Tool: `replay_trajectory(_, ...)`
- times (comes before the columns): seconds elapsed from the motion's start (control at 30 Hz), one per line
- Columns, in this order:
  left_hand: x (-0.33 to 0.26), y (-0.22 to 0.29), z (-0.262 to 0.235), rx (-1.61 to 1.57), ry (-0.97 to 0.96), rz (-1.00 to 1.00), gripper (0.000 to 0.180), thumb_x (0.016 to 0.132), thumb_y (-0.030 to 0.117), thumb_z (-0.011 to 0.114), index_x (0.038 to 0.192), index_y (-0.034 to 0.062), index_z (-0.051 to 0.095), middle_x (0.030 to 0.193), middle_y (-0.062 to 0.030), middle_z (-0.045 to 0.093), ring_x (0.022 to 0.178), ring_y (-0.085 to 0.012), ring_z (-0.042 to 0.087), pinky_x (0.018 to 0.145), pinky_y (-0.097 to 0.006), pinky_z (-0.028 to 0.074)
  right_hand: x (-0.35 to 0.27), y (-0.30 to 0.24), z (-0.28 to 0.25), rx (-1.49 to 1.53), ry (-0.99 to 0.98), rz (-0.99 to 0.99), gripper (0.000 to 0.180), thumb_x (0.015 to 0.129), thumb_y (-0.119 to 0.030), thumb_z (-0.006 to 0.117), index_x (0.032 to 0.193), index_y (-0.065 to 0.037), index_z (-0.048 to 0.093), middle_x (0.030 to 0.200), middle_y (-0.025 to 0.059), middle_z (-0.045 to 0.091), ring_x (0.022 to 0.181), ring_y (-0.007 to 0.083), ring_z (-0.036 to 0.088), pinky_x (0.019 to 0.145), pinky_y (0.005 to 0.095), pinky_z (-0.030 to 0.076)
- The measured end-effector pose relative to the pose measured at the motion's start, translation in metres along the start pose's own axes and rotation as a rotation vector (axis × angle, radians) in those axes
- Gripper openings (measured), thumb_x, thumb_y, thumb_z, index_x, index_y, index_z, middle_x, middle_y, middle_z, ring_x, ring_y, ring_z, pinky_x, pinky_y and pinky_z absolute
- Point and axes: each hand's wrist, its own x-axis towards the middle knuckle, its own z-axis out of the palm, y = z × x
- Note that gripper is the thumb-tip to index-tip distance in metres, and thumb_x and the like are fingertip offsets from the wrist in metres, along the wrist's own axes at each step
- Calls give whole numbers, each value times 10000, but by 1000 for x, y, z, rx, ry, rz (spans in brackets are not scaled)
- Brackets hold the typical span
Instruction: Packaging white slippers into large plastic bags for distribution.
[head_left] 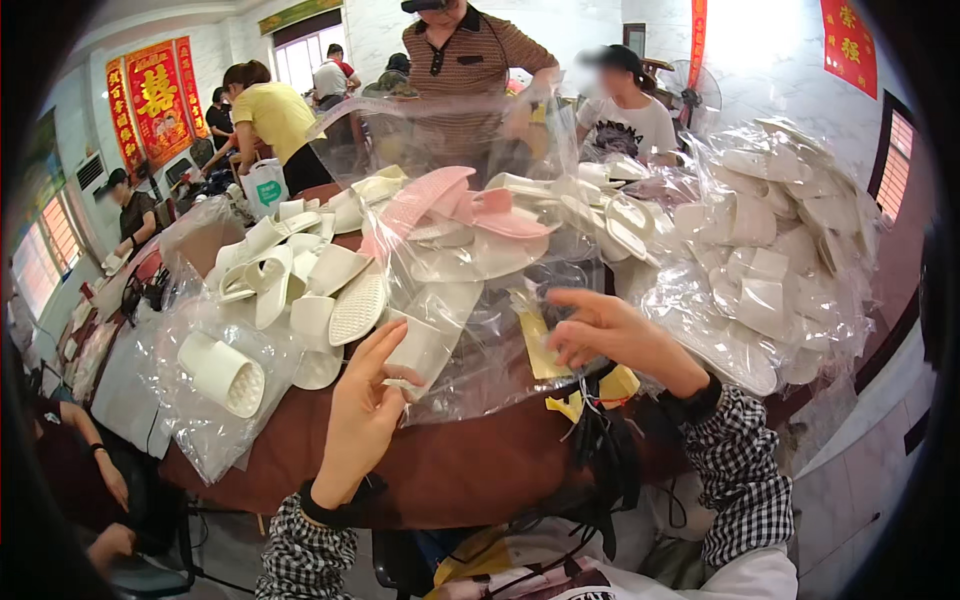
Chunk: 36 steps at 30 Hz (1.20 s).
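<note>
- The left hand (360,415) hangs over the near edge of the round dark brown tabletop (470,470), its fingers (385,345) spread and touching a clear plastic bag holding a white foam slipper sole (425,345); they do not close on it.
- The right hand (615,335) hovers just right of that bag, fingers (570,298) loosely curled and apart, gripping nothing, above a yellow paper strip (535,345) that lies under the film.
- The only bare room on the tabletop is a band along the near edge, in front of both wrists; the rest is heaped.
- A pile of white slipper soles and straps (300,270) fills the left side, a rolled white pair in a clear bag (220,370) lies at the left edge, pink slipper soles (450,205) sit mid-table, and a big clear sack of white slippers (770,250) overhangs the right edge.
- Glare and creased film blur the far heap; the tabletop's far edge is hidden.
- People (470,60) stand and sit beyond the far side; red wall banners (155,95) hang by a window at the left.
</note>
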Motion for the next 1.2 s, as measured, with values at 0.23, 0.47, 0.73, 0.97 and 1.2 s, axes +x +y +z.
replay_trajectory(0.23,-18,25,-30,155,172,17,448,855,-117,570,1289,-8,564,1366,-114,486,971,-196,667,840,-272,538,64,-33,-21,-474,342,-493,787,890,-312,727,1493,-34,304,1441,176,420,1239,231,508,889,337,531)
replay_trajectory(0.47,-43,20,-75,154,114,55,479,873,-174,436,1306,-2,549,1401,-135,466,1109,-243,652,892,-294,542,121,-54,3,222,0,-40,1096,842,-425,772,1554,-70,19,1403,157,395,1087,260,631,796,361,559)
replay_trajectory(0.73,-79,21,-131,424,281,80,419,891,-151,411,1216,-14,638,1373,-164,533,1134,-259,636,967,-329,516,170,-55,44,3,104,-308,207,885,-172,713,1010,-10,679,729,-37,567,624,30,476,518,193,339)
replay_trajectory(0.97,-106,25,-175,70,609,-13,525,909,-36,463,1433,-6,446,1487,-103,459,1141,-253,629,879,-309,552,211,-85,119,316,-97,-351,255,940,-229,656,1064,-11,609,958,69,642,791,102,597,718,229,504)
replay_trajectory(1.2,-122,3,-268,-123,962,15,594,848,-119,368,1441,-102,349,1431,-177,466,1132,-325,628,921,-383,568,272,-34,261,65,-612,-355,213,912,-113,619,1090,-9,672,1106,88,681,1009,213,648,918,327,508)
